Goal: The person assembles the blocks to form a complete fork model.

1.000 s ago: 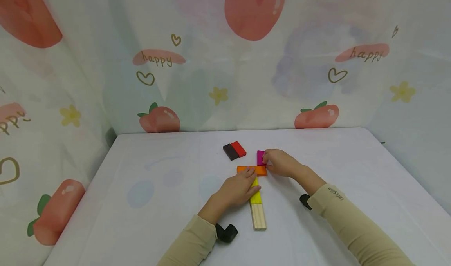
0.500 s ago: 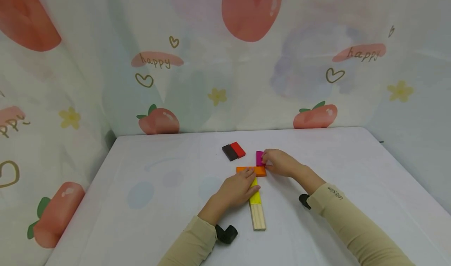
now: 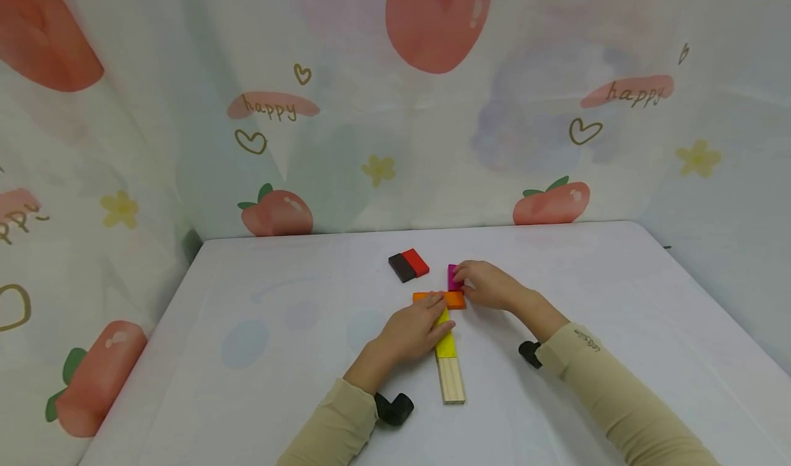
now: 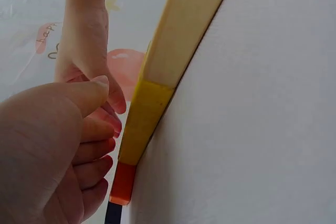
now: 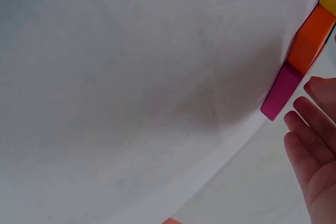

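My left hand [image 3: 409, 330] rests with its fingers extended over an orange block [image 3: 457, 300] and a yellow block [image 3: 446, 347]. The yellow block runs back from the orange one, which lies crosswise, to a plain wooden block [image 3: 451, 381]. My right hand [image 3: 490, 285] touches a magenta block [image 3: 452, 278] that abuts the far edge of the orange block near its right end. In the right wrist view, the side of the magenta block [image 5: 282, 92] shows uncovered beside loosely bent fingers. The left hand [image 4: 58, 145] partly hides the right hand in the left wrist view.
A black block [image 3: 402, 268] and a red block [image 3: 417, 262] lie side by side behind the row. All rest on a white-covered table [image 3: 278, 383]. A patterned cloth [image 3: 420, 130] hangs behind it. Black wrist cameras sit at both cuffs.
The view has shifted slightly. Both hands stay almost where they were; the right fingers cover a little more of the magenta block. The blocks keep their arrangement.
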`<state>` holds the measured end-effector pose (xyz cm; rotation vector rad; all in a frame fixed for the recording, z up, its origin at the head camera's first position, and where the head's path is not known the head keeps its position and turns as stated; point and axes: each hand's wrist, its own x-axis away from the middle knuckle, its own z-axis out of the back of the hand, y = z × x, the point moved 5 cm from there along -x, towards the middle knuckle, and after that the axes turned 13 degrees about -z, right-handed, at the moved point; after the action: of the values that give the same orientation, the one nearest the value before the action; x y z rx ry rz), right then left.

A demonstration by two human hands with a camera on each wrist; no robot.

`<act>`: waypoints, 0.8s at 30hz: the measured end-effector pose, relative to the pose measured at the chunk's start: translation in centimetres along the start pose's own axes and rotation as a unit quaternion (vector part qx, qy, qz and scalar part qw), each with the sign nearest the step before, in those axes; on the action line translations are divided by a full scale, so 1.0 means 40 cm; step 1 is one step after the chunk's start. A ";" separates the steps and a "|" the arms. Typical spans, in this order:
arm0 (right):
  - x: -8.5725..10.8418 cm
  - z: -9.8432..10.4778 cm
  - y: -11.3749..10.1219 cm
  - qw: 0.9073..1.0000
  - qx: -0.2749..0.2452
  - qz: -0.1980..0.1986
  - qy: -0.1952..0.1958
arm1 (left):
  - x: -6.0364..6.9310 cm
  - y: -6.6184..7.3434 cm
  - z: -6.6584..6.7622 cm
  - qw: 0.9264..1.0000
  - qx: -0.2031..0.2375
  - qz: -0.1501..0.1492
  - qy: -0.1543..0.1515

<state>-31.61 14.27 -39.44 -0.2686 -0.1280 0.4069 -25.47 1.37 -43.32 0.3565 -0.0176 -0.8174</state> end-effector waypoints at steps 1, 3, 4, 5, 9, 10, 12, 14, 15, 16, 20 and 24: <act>0.002 -0.001 -0.001 1.000 -0.003 -0.006 0.000 | 0.002 0.000 0.004 1.000 0.005 -0.001 0.004; 0.008 -0.002 -0.005 1.000 -0.014 -0.018 0.002 | 0.006 -0.002 0.012 1.000 0.007 0.000 0.011; 0.012 -0.002 -0.007 1.000 -0.020 -0.020 0.004 | 0.008 -0.003 0.015 1.000 0.008 0.002 0.015; 0.015 -0.002 -0.010 0.999 -0.024 -0.024 0.007 | 0.010 -0.005 0.019 1.000 0.009 0.003 0.019; 0.027 -0.002 -0.017 0.999 -0.033 -0.033 0.018 | 0.015 -0.012 0.026 1.000 0.006 0.012 0.022; 0.030 -0.002 -0.019 0.999 -0.033 -0.036 0.019 | 0.016 -0.013 0.026 1.000 0.006 0.015 0.020; 0.037 -0.003 -0.021 0.999 -0.032 -0.040 0.020 | 0.017 -0.015 0.026 1.000 0.007 0.020 0.015; 0.043 -0.004 -0.024 0.998 -0.029 -0.042 0.021 | 0.017 -0.017 0.026 1.000 0.007 0.024 0.009; 0.045 -0.005 -0.025 0.999 -0.027 -0.043 0.021 | 0.018 -0.017 0.026 1.000 0.007 0.025 0.007; 0.046 -0.007 -0.025 0.998 -0.025 -0.046 0.022 | 0.018 -0.018 0.027 1.000 0.006 0.026 0.005; 0.047 -0.016 -0.027 0.998 -0.014 -0.057 0.022 | 0.017 -0.022 0.028 1.000 -0.002 0.027 0.003; 0.050 -0.024 -0.028 0.997 -0.009 -0.075 0.018 | 0.015 -0.024 0.027 1.000 -0.008 0.027 -0.001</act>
<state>-29.22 13.85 -39.91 -0.2816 -0.1159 0.2514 -25.90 0.03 -42.67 0.3392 -0.0225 -0.7639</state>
